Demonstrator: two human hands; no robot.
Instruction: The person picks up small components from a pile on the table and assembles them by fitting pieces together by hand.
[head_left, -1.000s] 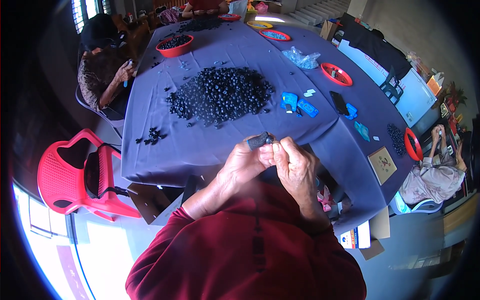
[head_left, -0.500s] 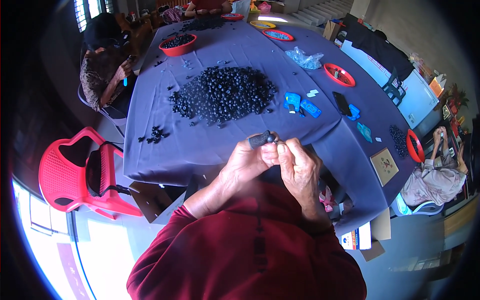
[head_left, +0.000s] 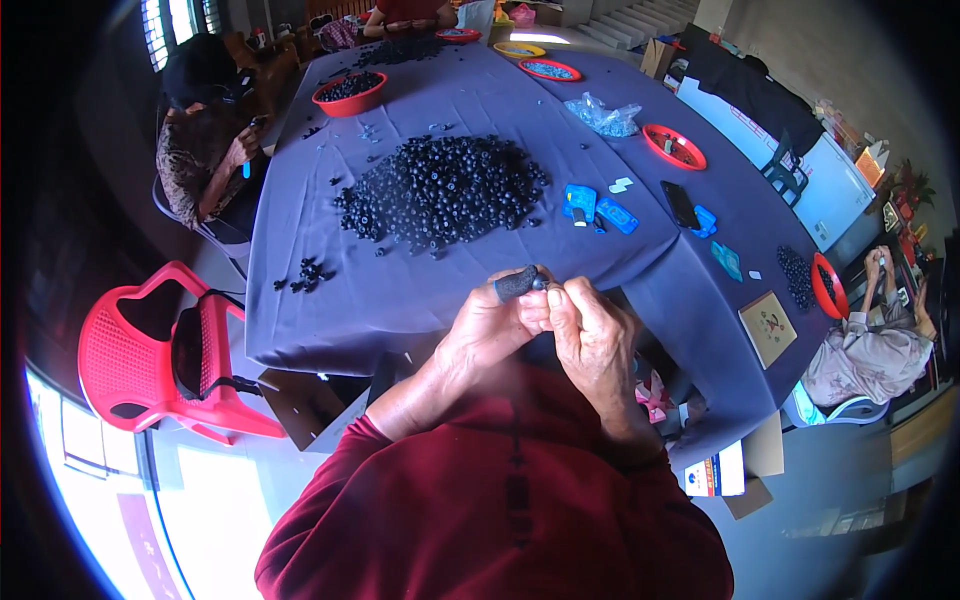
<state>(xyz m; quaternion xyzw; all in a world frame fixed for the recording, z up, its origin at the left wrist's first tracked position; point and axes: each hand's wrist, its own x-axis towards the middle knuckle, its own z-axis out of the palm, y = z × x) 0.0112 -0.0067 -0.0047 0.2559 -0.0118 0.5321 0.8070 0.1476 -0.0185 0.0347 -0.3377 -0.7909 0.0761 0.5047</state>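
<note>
My left hand [head_left: 488, 328] is closed in front of my chest, near the table's front edge. A dark textured finger sleeve [head_left: 513, 285] covers one of its fingers. Between its fingertips sits a small round black part [head_left: 541, 282], partly hidden. My right hand [head_left: 596, 328] meets it from the right, thumb and forefinger pinched together against that part. Whatever the right fingertips hold is too small to make out. Beyond both hands, a wide heap of similar black parts [head_left: 440, 190] lies on the cloth-covered table [head_left: 330, 325].
A smaller cluster of black pieces [head_left: 308, 273] lies left. Blue plastic cases [head_left: 616, 215], a phone [head_left: 680, 204] and a red tray [head_left: 675, 148] are to the right. A red bowl [head_left: 350, 95] stands farther back. A red chair [head_left: 150, 350] is at left; other people sit around the table.
My fingers have shifted slightly around the black part, which now shows less between them. The hands otherwise stay in place, and the whole view has moved a little.
</note>
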